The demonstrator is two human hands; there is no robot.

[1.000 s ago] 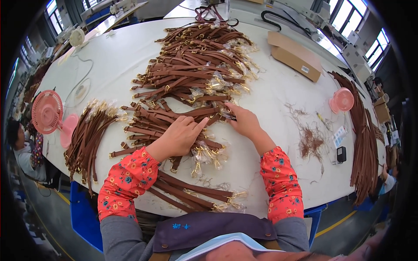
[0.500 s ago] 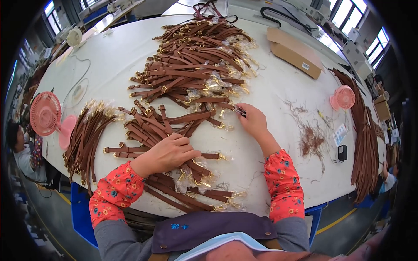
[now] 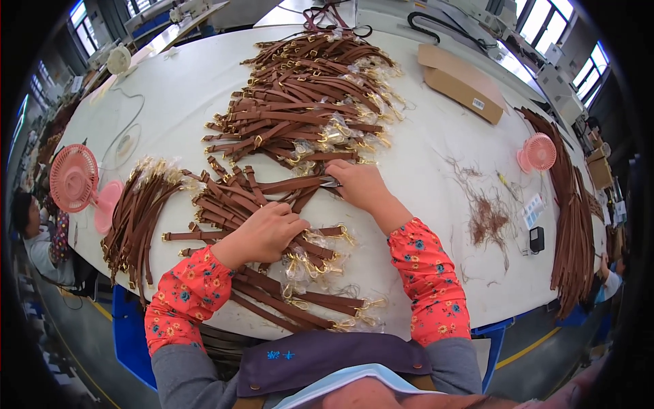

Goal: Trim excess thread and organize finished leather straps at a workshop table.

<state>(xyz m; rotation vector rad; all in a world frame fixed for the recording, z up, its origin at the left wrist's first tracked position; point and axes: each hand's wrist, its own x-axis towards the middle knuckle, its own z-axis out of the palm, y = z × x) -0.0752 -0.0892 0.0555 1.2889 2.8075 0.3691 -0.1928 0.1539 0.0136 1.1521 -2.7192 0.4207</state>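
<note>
A brown strap (image 3: 293,185) runs from above the left hand to the right hand, its right end under the right fingertips. It belongs to a loose group of straps (image 3: 228,204) that fans out to the left of and beyond the left hand (image 3: 267,233). That hand lies across the group, palm down, fingers bent onto the leather-like strips. The right hand (image 3: 332,178) has its fingers drawn together at the strap's end, with something dark and metallic just beneath. The fingertips of both are partly hidden, so I cannot tell what either grips.

Gold clasps (image 3: 310,262) in clear wrapping lie just to the right of the left hand and nearer the body. A smaller bundle (image 3: 272,307) rests between the left hand and the apron (image 3: 330,361). Directly beyond the right hand is a large heap of similar straps (image 3: 293,126). A further bundle (image 3: 129,232) lies well to the left of the left hand, beside a pink fan (image 3: 73,178).

To the right of the right hand, the tabletop (image 3: 371,262) carries thread scraps (image 3: 487,218), a second pink fan (image 3: 540,151) and long brown strips (image 3: 569,232). A cardboard box (image 3: 460,78) stands farther off, beyond the right hand.
</note>
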